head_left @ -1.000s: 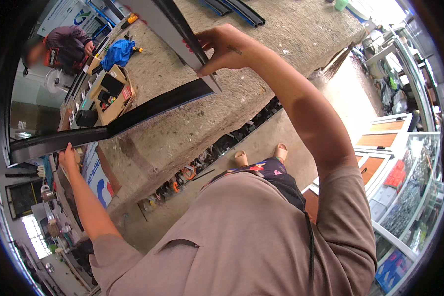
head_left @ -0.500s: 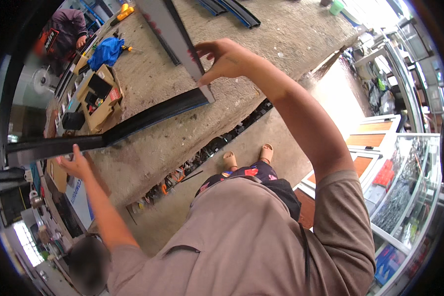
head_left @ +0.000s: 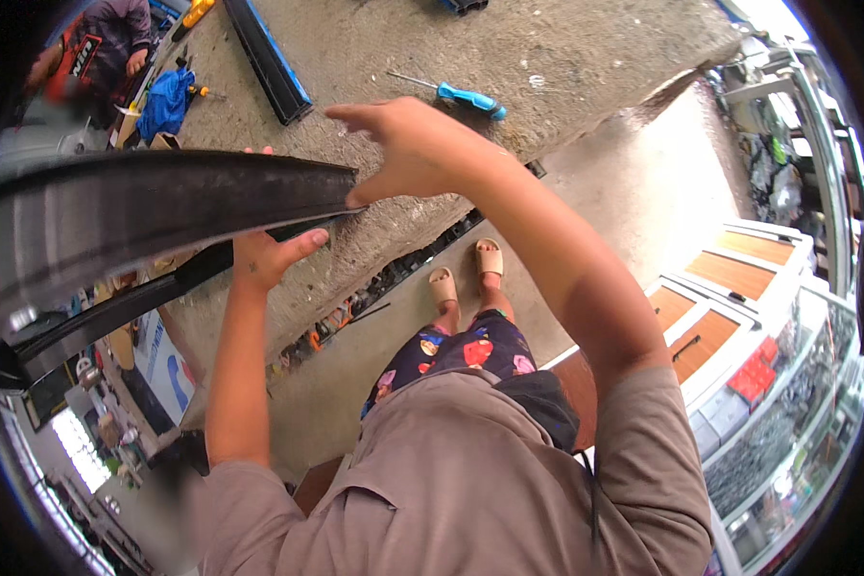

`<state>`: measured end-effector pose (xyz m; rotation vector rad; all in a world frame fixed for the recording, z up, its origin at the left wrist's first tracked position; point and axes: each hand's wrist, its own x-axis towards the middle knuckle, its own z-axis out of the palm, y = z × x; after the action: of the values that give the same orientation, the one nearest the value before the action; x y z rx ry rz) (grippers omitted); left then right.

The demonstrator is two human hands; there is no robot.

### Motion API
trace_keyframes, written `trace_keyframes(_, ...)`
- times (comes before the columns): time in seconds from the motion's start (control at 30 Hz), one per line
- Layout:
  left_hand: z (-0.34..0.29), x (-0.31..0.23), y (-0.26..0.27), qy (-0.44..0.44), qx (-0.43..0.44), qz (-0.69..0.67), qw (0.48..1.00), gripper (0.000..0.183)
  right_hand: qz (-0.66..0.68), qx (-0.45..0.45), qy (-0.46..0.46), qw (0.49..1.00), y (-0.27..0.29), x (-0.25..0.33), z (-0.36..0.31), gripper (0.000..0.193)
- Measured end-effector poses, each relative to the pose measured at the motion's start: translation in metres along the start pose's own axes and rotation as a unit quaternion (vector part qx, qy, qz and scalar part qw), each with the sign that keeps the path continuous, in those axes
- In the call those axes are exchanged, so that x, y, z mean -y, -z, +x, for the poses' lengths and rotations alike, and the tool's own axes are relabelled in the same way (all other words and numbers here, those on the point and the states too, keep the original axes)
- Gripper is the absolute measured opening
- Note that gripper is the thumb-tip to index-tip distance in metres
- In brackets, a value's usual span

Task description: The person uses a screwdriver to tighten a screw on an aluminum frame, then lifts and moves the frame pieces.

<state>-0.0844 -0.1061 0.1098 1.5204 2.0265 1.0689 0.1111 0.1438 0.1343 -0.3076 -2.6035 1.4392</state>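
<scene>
A long dark metal profile [head_left: 192, 197] reaches in from the left and ends above the rough work slab. It looks joined at far left to a second dark bar [head_left: 96, 315] running below it, forming part of a frame. My left hand [head_left: 267, 261] is closed round the upper profile near its end, thumb on the near side and fingertips just showing over the far edge. By that end is my right hand [head_left: 418, 149], fingers spread and thumb at the profile's corner, not wrapped round it. A blue-handled screwdriver [head_left: 470, 99] lies beyond my right hand.
Another black profile with blue edging [head_left: 264, 62] lies on the slab [head_left: 586, 58]. A blue bag [head_left: 166, 104] sits at its far left, near another person [head_left: 130, 43]. Wood-coloured panels with white frames [head_left: 730, 264] and a glass cabinet [head_left: 787, 413] stand at right.
The frame has turned and shifted left, its near bar now lying across the view. My left hand has moved right to that bar's end; my right hand's grip has loosened. The screwdriver has come into sight.
</scene>
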Motion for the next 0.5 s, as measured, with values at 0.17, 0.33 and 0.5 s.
trace_keyframes(0.17,0.014,-0.013,-0.019,0.082,-0.027,-0.119,0.989,0.103,-0.016,-0.056,-0.040,0.997,-0.013,-0.083,-0.017,0.094)
trace_keyframes(0.33,0.026,-0.019,-0.003,0.105,0.056,0.004,0.993,0.089,-0.003,0.001,-0.076,0.997,-0.050,-0.109,-0.019,0.087)
trace_keyframes(0.5,0.034,-0.020,-0.001,0.127,0.074,0.057,0.988,0.083,-0.088,0.023,-0.065,0.994,-0.072,-0.115,0.000,0.081)
